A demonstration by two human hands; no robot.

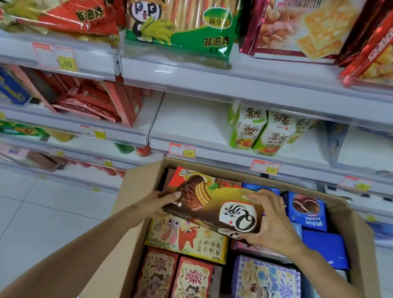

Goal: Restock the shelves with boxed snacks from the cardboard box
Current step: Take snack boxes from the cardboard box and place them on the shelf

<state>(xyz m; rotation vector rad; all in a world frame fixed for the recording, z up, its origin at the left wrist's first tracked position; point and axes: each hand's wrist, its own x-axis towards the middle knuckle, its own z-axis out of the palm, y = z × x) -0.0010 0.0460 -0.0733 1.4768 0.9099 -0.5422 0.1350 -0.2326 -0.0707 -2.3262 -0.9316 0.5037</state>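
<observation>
A brown and gold chocolate pie box hangs just above the open cardboard box, tilted and held at both ends. My left hand grips its left end, thumb on top. My right hand grips its right end, fingers curled over the far edge. Under it the cardboard box holds several snack boxes: a yellow one, two red ones, blue ones and a purple patterned one.
White shelves rise ahead. The middle shelf has a bare stretch left of green snack cartons. Red packs lie further left. Big snack bags fill the top shelf. White floor tiles lie to the left.
</observation>
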